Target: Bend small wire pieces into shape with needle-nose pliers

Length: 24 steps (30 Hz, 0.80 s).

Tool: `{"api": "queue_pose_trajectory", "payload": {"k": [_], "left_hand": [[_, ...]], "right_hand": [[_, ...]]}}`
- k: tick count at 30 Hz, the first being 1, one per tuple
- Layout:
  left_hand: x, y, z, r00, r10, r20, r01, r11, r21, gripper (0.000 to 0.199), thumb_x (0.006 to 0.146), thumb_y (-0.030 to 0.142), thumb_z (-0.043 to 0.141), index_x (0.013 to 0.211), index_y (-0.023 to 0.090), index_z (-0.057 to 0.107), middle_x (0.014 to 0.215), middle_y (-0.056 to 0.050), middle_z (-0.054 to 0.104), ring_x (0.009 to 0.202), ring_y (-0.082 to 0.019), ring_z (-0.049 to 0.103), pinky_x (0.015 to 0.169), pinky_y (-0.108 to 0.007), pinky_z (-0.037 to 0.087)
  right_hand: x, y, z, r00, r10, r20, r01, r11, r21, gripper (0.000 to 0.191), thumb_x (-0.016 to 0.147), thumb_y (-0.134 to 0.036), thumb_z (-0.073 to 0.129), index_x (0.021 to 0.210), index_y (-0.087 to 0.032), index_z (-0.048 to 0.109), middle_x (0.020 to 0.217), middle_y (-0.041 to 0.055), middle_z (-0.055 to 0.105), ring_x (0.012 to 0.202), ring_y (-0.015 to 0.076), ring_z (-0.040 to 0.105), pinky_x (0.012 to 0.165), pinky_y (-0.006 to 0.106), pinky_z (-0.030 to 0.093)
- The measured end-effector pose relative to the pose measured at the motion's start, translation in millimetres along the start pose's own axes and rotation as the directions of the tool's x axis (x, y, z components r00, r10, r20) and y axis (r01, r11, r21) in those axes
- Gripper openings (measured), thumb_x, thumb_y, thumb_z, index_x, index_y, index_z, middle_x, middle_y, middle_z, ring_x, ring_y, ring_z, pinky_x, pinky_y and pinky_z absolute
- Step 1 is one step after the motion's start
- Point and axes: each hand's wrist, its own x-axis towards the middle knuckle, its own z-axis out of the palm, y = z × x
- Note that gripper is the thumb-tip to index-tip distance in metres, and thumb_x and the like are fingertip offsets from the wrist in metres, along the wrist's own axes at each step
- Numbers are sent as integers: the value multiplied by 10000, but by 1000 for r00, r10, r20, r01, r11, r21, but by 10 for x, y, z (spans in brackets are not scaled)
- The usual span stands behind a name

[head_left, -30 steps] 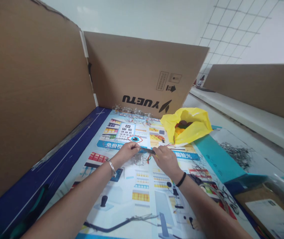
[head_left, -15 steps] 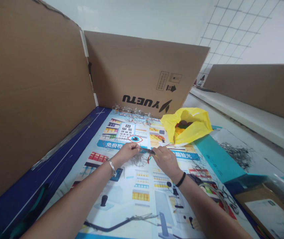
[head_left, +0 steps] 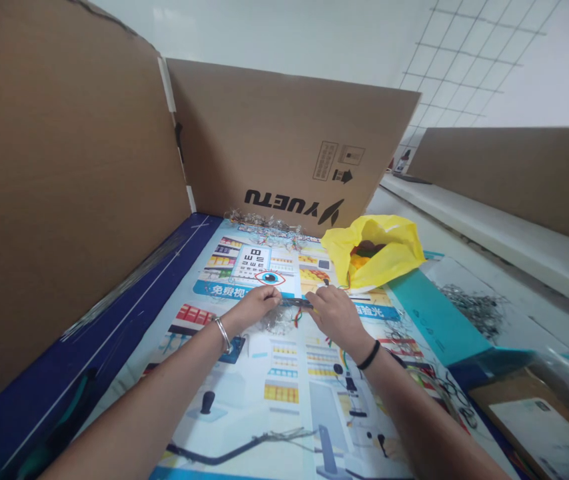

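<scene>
Over the middle of the printed poster (head_left: 244, 407), my right hand (head_left: 337, 317) grips what look like dark-jawed pliers (head_left: 297, 303), with a bit of yellow at the handle. The jaws point left, reaching to the fingertips of my left hand (head_left: 257, 305). Those fingers are pinched together; what they hold is too small to make out. Just below the jaws lies a tangle of thin clear or silvery strands (head_left: 277, 321), with short red and green wires (head_left: 298, 319) beside it.
A yellow bag (head_left: 389, 250) stands open at the back right. Thin wire scraps (head_left: 269, 223) lie along the cardboard panel (head_left: 284, 140). A stripped black cable (head_left: 224, 459) rests in front. On the right are a teal box flap (head_left: 449, 327), a dark wire pile (head_left: 479, 310) and a cardboard package (head_left: 549, 427).
My right hand has turned and shifted slightly right, and the pliers lie more level. Coloured wires now show below the right wrist. My left hand has barely moved.
</scene>
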Motion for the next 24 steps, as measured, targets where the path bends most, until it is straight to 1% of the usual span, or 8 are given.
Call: {"api": "queue_pose_trajectory", "payload": {"k": [3,8,15,21,24], "left_hand": [[-1,-4,-2,1000,-10,22,10,1000,-10,159,725,296,498,656,153,483,537,49,390,482,-68,332,488,-210,251],[2,-10,0,1000,-15,22,15,1000,-5,171,733,308,490,661,154,471,535,53,374,477,-65,328,475,-203,244],[19,-36,-7,999,43,25,-43,999,20,135,719,261,478,639,152,473,560,45,404,501,-67,337,489,-197,268],[12,-13,0,1000,18,14,-19,999,29,146,704,279,487,629,153,478,534,54,386,483,-66,317,473,-192,260],[10,-1,-1,1000,6,21,-6,999,33,163,697,301,500,636,150,492,545,48,404,501,-72,345,483,-193,277]], "right_hand": [[5,20,-14,1000,-10,-4,10,999,-31,168,813,-270,520,948,-196,590,806,58,539,816,195,422,695,300,263],[-7,33,21,1000,-5,-30,4,999,-35,174,813,-285,521,941,-190,590,807,59,535,804,195,416,701,304,269],[-38,11,85,997,-7,-74,6,1000,-10,172,836,-284,490,926,-185,597,763,53,538,769,180,433,705,294,292],[-48,-41,117,997,36,-66,-34,999,23,187,850,-316,473,915,-192,596,744,43,557,761,167,467,677,274,300],[-46,-61,111,997,50,-61,-50,999,17,199,851,-340,472,925,-199,592,764,41,569,760,166,475,667,273,298]]}}
